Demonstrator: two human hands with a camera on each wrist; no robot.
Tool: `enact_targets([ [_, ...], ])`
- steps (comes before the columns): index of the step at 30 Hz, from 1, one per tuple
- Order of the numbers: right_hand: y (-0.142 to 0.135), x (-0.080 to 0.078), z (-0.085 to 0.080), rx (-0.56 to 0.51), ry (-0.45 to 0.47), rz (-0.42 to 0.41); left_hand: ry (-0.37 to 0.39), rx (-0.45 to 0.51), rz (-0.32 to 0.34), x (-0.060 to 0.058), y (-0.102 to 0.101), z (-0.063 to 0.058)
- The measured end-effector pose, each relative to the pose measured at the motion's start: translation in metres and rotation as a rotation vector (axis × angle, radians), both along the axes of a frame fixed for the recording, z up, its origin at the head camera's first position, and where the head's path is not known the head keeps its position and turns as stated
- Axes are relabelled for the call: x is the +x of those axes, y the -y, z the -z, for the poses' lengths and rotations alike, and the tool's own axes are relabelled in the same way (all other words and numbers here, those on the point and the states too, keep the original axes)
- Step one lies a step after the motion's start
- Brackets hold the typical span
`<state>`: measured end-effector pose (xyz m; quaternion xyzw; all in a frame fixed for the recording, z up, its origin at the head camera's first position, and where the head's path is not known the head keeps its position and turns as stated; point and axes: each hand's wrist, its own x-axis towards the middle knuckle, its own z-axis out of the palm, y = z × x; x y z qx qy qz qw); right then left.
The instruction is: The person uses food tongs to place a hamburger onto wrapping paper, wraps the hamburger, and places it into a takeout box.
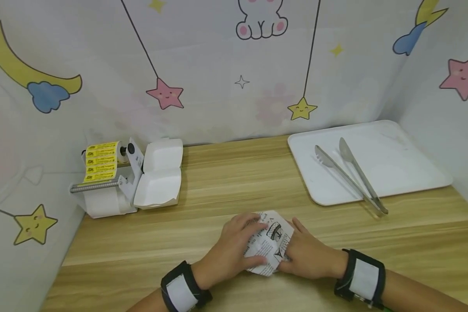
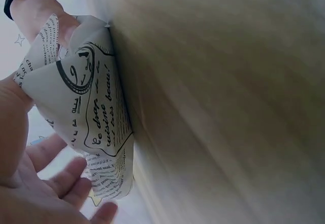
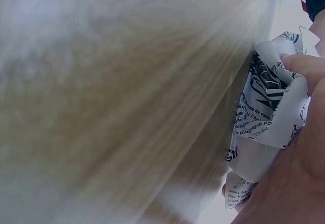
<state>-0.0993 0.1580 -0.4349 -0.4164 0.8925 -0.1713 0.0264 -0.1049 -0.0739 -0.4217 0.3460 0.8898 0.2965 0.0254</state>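
A packet of white newsprint-patterned wrapping paper (image 1: 268, 249) lies on the wooden table between both hands; whatever is inside is hidden. My left hand (image 1: 230, 251) holds it from the left, its fingers over the top and its thumb on the near edge. In the left wrist view, the packet's folded side (image 2: 94, 97) shows, with several left fingers (image 2: 73, 186) just beside it. My right hand (image 1: 310, 253) grips the packet's right end. The right wrist view has the thumb pressing into the open paper folds (image 3: 271, 102), while the other right fingers are mostly hidden.
At the back left stands a label dispenser (image 1: 113, 177) with a roll of yellow stickers (image 1: 101, 162). Beside it sits an open white takeaway box (image 1: 159, 190). Metal tongs (image 1: 351, 177) rest on a white tray (image 1: 405, 160) at the back right, their handle end past its front edge.
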Motion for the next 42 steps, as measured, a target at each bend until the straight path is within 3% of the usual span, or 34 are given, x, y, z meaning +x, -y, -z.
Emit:
enact_targets([
  [3, -0.001, 0.0, 0.001, -0.016, -0.009, -0.004, 0.035, -0.005, -0.02, 0.001, 0.001, 0.0],
  [6, 0.0, -0.001, 0.0, -0.009, 0.042, 0.025, 0.071, -0.002, 0.001, 0.001, -0.001, 0.001],
  [10, 0.002, -0.002, 0.0, -0.003, 0.133, 0.073, 0.044, -0.045, 0.045, 0.001, -0.005, 0.004],
  [14, 0.004, -0.005, 0.001, -0.101, 0.209, 0.101, -0.001, -0.104, 0.044, 0.001, -0.007, 0.003],
  [17, 0.0, -0.009, 0.0, -0.176, 0.296, 0.082, 0.004, -0.111, 0.04, -0.001, -0.009, 0.001],
  [21, -0.012, -0.014, -0.006, -0.21, 0.432, -0.011, 0.005, -0.094, 0.043, -0.002, -0.01, 0.0],
  [24, -0.018, -0.016, -0.016, -0.251, 0.491, 0.003, -0.008, -0.085, 0.035, -0.003, -0.012, -0.001],
  [27, -0.015, -0.015, -0.029, -0.336, 0.362, 0.074, -0.021, -0.085, 0.023, -0.003, -0.013, -0.001],
  [29, -0.007, -0.013, -0.035, -0.368, 0.165, 0.093, -0.033, -0.089, 0.018, -0.004, -0.014, -0.001],
  [31, 0.001, -0.007, -0.039, -0.347, -0.007, 0.104, -0.044, -0.08, 0.018, -0.004, -0.014, -0.002],
  [33, 0.01, 0.0, -0.039, -0.289, -0.104, 0.114, -0.06, -0.067, 0.018, -0.004, -0.014, -0.002],
  [37, 0.021, 0.01, -0.033, -0.184, -0.165, 0.153, -0.099, -0.063, 0.014, -0.005, -0.014, -0.001],
  [42, 0.021, 0.01, -0.029, -0.178, -0.226, 0.197, -0.118, -0.071, 0.013, -0.006, -0.015, 0.0],
])
